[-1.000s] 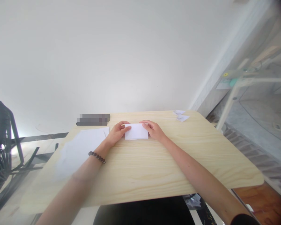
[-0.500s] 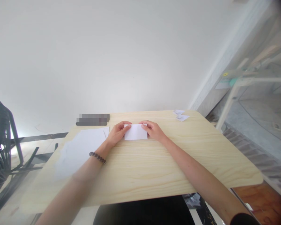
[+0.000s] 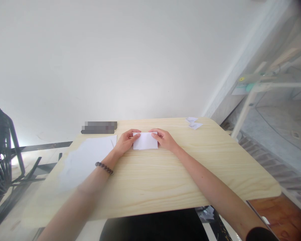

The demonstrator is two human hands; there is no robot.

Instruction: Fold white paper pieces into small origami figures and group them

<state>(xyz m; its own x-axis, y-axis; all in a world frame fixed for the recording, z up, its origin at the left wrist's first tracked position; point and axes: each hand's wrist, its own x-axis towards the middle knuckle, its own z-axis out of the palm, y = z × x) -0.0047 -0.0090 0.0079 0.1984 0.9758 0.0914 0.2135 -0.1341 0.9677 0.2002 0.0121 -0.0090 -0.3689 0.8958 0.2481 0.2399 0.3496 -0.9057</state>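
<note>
A small white rectangle of folded paper (image 3: pixel 145 141) is held over the middle of the table between both hands. My left hand (image 3: pixel 126 140) grips its left side, with the thumb on the face and the fingers behind the top edge. On the right side, my right hand (image 3: pixel 165 139) holds it in the same way, thumb in front. The lower edge of the paper looks slightly uneven. Beside my left forearm lie several loose white sheets (image 3: pixel 87 155), partly covered by that arm.
Two small folded paper pieces (image 3: pixel 195 125) lie at the table's back right. A blurred-out dark object (image 3: pixel 99 128) sits at the back left. The pale wooden table (image 3: pixel 150 187) meets a white wall. A dark woven chair (image 3: pixel 1 150) stands to the left, a white metal frame (image 3: pixel 248 103) to the right.
Almost nothing differs. Both hands keep the same grip on the paper, and the view has shifted very slightly.
</note>
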